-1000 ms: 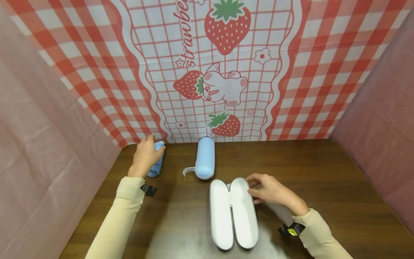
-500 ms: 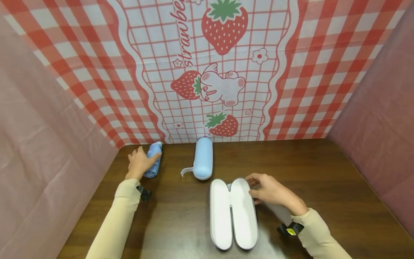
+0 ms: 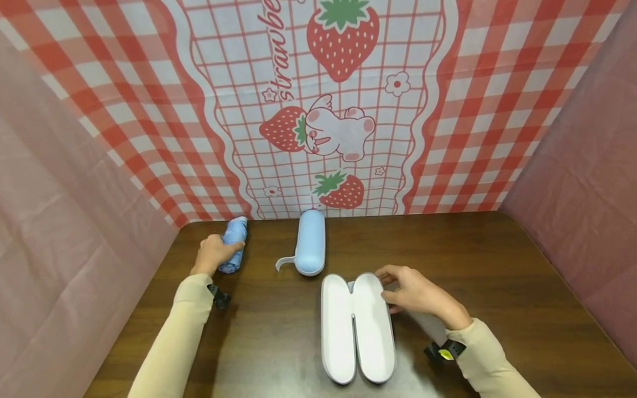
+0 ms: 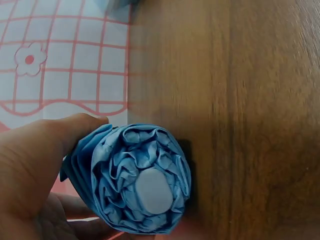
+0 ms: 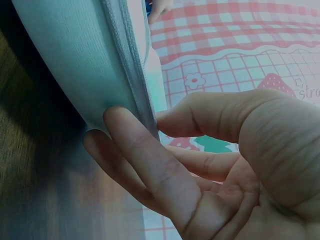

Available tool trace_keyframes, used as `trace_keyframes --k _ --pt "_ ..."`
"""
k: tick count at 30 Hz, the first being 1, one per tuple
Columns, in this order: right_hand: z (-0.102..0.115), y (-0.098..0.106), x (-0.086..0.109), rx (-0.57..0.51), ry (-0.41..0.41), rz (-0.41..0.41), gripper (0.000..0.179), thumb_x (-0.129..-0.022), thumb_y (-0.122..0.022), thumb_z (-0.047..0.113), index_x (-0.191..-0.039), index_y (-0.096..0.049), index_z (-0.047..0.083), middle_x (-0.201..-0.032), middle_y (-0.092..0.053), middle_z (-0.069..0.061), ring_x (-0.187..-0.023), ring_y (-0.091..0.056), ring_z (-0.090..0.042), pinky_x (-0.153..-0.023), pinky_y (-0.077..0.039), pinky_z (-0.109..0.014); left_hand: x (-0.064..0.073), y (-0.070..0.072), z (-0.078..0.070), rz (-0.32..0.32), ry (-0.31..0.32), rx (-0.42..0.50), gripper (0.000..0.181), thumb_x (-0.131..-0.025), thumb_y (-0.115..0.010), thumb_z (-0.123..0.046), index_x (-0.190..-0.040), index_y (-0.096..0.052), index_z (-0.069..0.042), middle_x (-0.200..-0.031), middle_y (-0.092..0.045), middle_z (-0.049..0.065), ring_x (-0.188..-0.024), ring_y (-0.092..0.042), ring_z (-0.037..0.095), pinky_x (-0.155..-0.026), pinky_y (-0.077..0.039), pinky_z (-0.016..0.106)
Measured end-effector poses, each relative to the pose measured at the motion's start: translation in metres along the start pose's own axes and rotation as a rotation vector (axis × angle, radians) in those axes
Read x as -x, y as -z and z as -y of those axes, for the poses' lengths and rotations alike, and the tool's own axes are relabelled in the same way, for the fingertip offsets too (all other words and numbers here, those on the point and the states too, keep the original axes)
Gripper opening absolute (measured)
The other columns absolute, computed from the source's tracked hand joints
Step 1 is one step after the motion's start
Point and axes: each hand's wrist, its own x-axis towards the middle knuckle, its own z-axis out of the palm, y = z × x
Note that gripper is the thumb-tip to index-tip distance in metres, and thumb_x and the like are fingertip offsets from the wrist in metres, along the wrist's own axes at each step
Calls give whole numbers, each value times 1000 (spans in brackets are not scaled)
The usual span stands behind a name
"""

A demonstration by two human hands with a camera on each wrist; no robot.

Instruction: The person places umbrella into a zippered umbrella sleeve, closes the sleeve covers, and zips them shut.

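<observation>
At the back left, a blue folded umbrella (image 3: 235, 230) lies on the table, pointing toward the wall cloth. My left hand (image 3: 211, 254) holds it from the left side, thumb across the top and fingers mostly hidden behind. The left wrist view shows the umbrella's crumpled fabric end (image 4: 145, 145) with a white tip in its middle. In front of me sits an opened zip case (image 3: 377, 345), white inside, with its two halves spread flat. My right hand (image 3: 418, 292) pinches the rim of the right half; the right wrist view shows thumb and fingers on its zipped edge (image 5: 131, 65).
A closed light-blue capsule case (image 3: 311, 243) with a strap loop (image 3: 283, 261) lies between the umbrella and the opened case. A checked strawberry cloth (image 3: 343, 127) hangs as the wall along the table's back edge. Pink cloth (image 3: 74, 232) closes off both sides.
My left hand has slid left and toward me off the umbrella's far part, and its fingers have closed round the side. The right hand keeps its place on the case.
</observation>
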Motion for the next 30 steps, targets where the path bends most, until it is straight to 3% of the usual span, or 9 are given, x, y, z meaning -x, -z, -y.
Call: trace_keyframes --k 3,9,14,18,23,30 --pt "1 -1 0 2 4 2 44 -92 -68 -2 -134 -56 -9 -124 -63 -33 -82 -72 -22 -60 -61 -31 3 3 -2 39 42 -23 66 -87 -72 -48 -114 -64 12 -114 -66 35 -98 -66 43 -82 -55 57" --pt "1 -1 -1 18 -1 -6 43 -93 -67 -1 -134 -57 -8 -125 -63 -32 -81 -71 -20 -59 -61 -30 8 7 -7 167 106 -42 72 -85 -73 -50 -119 -61 13 -112 -65 31 -93 -64 36 -80 -56 52" --pt "2 0 -1 13 -10 -10 43 -93 -67 -1 -134 -57 -8 -125 -63 -32 -81 -72 -20 -60 -61 -31 14 7 -10 206 118 -32 72 -85 -73 -50 -120 -59 12 -108 -65 28 -87 -64 31 -69 -57 43" --pt "1 0 -2 23 -3 -11 42 -94 -67 -1 -134 -57 -8 -125 -63 -32 -81 -72 -20 -60 -61 -30 19 6 -12 209 98 -26 67 -84 -75 -48 -112 -62 11 -103 -66 27 -80 -66 31 -61 -58 40" --pt "0 1 -3 27 2 -21 40 -95 -65 -1 -134 -58 -8 -124 -64 -32 -89 -72 -23 -61 -61 -29 28 9 -19 207 45 -40 62 -82 -76 -48 -104 -62 9 -96 -67 24 -78 -65 28 -61 -57 37" --pt "1 1 -1 4 0 -40 38 -95 -66 -2 -131 -58 -10 -126 -65 -32 -100 -71 -29 -62 -62 -31 45 14 -43 202 -39 -51 58 -80 -77 -45 -100 -62 7 -88 -64 16 -76 -61 25 -62 -53 34"
